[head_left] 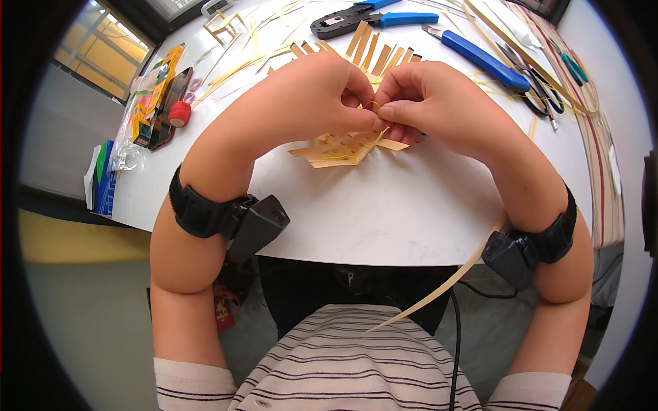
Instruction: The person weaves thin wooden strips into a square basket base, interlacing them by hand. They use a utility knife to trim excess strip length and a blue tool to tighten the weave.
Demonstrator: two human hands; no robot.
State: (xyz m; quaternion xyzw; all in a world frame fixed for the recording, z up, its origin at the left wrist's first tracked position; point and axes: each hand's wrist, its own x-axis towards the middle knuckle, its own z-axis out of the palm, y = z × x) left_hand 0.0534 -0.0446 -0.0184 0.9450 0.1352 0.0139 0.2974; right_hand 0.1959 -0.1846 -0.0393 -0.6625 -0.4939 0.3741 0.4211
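Over the white table, a partly woven piece of flat bamboo strips (330, 159) lies beneath my hands, its strip ends fanning out at the far side and toward me. My left hand (330, 99) is closed in a pinch at its middle. Facing it, my right hand (428, 103) also pinches, its thumb and fingers nearly touching the left fingertips. A thin yellow strand (373, 104) loops up between the two sets of fingertips. Much of the weave's centre is hidden behind my hands.
Beyond the weave lies a blue-handled crimping tool (343, 22). A blue utility knife (485, 60) and black scissors (538, 89) are at the far right. A phone (170, 103), a red round object (179, 114) and packets sit left. One long strip (439, 291) hangs over the front edge.
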